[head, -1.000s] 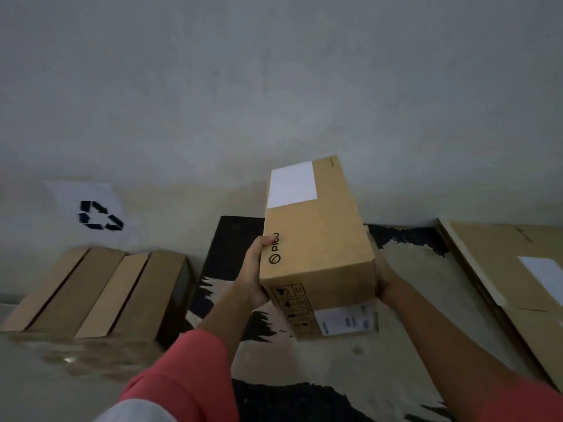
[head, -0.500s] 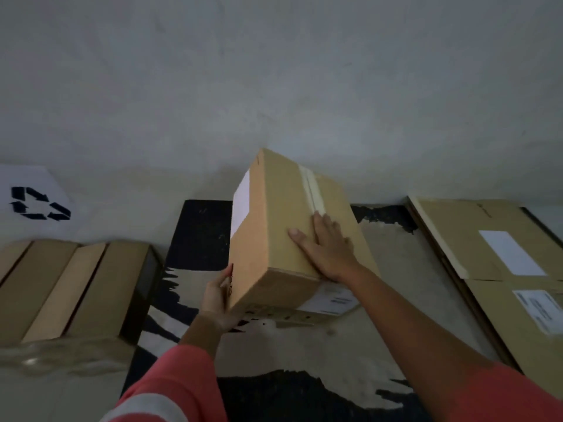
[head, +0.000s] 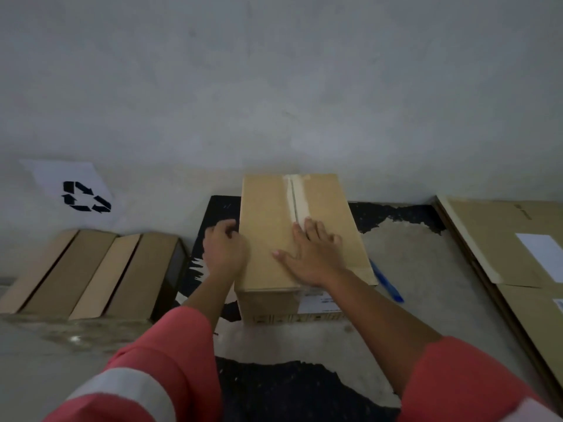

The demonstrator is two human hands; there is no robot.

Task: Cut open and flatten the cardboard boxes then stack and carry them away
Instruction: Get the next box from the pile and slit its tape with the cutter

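A sealed brown cardboard box (head: 274, 214) lies on the worn black mat (head: 304, 388) against the wall, its taped seam facing up. My right hand (head: 310, 254) lies flat on the box's top, fingers spread, next to the tape. My left hand (head: 224, 248) is against the box's upper left side with loosely curled fingers that hold nothing. A blue cutter (head: 387, 283) lies on the mat just right of the box, partly hidden behind it.
Flattened cardboard sheets (head: 502, 239) with white labels lie stacked at the right. At the left, open brown boxes (head: 91, 269) stand against the wall under a paper recycling sign (head: 82, 196). The grey wall runs close behind the box.
The box, held up in both hands, was turned seam-up and set down on the mat. My right hand moved from its side onto its top; my left hand slid to its left side.
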